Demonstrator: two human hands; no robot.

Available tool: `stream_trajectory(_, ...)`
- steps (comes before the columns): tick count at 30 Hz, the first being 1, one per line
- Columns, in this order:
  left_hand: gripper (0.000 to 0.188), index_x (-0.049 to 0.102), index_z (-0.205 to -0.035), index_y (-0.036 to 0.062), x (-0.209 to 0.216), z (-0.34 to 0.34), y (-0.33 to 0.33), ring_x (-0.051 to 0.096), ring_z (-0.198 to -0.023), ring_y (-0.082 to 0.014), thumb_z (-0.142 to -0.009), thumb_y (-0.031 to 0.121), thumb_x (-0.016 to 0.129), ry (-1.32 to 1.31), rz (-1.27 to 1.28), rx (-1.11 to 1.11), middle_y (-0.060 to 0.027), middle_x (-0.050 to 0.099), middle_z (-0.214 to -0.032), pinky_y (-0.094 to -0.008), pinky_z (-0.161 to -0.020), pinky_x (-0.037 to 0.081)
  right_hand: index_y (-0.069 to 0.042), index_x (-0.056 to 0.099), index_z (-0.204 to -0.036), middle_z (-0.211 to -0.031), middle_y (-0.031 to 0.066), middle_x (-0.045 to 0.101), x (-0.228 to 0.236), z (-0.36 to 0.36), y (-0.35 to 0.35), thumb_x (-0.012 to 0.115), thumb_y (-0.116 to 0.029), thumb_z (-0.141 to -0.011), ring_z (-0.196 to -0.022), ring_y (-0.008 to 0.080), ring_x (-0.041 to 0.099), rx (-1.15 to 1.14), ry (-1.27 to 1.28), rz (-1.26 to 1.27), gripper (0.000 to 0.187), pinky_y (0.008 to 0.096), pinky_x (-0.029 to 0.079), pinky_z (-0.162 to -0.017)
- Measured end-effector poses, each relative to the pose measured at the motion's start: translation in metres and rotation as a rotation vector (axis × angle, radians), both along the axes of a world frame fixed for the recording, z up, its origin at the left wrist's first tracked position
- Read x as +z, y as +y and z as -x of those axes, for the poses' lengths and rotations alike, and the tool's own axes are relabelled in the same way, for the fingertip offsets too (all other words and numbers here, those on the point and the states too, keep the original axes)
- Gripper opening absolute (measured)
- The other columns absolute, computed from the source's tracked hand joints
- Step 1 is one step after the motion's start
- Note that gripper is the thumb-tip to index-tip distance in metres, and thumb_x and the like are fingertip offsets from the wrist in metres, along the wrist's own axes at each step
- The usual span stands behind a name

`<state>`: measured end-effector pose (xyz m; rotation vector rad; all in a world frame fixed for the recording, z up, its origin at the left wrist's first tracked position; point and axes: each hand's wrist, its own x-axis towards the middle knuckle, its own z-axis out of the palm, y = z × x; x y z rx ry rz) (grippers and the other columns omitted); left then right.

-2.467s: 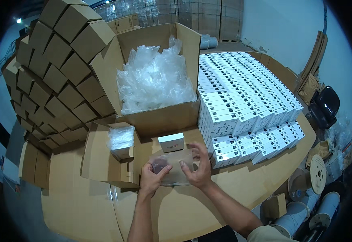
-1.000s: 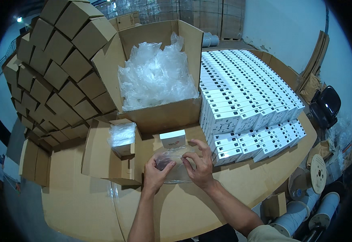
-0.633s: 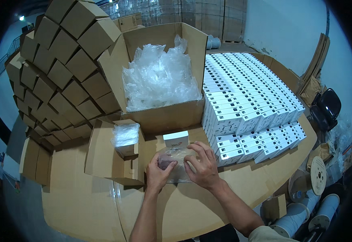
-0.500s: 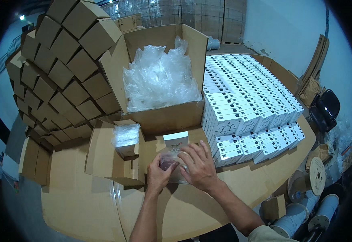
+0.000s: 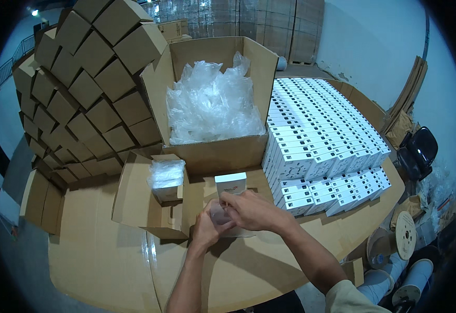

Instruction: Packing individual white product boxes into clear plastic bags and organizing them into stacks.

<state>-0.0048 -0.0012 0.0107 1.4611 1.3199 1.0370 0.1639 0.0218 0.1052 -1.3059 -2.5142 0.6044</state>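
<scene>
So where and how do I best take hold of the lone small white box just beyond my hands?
Probably by its left and right sides near the top, coming from above: the small white box stands with its top uncovered and a gap on either side, while the right hand hides part of its lower front.

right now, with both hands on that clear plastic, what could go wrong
The clear plastic looks thin, and the left hand grips it while the right hand works against it, so a hard tug might tear or crease it. The small white box sits just beyond the right hand's fingers, so a quick movement could knock it.
</scene>
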Motion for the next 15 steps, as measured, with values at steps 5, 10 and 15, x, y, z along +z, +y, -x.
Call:
stream_trajectory(5,0.055,0.064,-0.115,0.0003,-0.001,0.0,0.002,0.068,-0.093,-0.0188,-0.069,0.015,0.09,-0.059,0.142,-0.044,-0.0097,0.072,-0.104,-0.0356,-0.084,0.055,-0.001,0.061,-0.105,-0.088,0.0221,0.068,0.0,-0.005,0.006,0.06,-0.014,-0.092,-0.078,0.0365,0.068,0.047,0.195,-0.013,0.018,0.0433,0.053,-0.071)
stream_trajectory(10,0.055,0.065,-0.114,-0.0004,-0.006,0.006,0.006,0.069,-0.093,-0.0183,-0.067,0.012,0.091,-0.134,0.089,-0.052,-0.0103,0.073,-0.101,-0.0344,-0.085,0.055,-0.001,0.063,-0.113,-0.097,0.0129,0.07,-0.022,-0.014,0.012,0.054,-0.01,-0.097,-0.088,0.0211,0.068,-0.222,0.728,-0.184,0.021,0.0319,0.051,-0.077)
stream_trajectory(15,0.056,0.065,-0.115,-0.0005,-0.002,0.006,0.008,0.069,-0.096,-0.0182,-0.067,0.012,0.091,-0.137,0.062,-0.066,-0.0107,0.073,-0.103,-0.0338,-0.087,0.055,-0.002,0.061,-0.125,-0.126,0.0068,0.063,-0.075,-0.022,0.017,0.044,-0.005,-0.1,-0.118,0.0156,0.057,-0.45,1.088,-0.161,0.03,0.0287,0.046,-0.092)
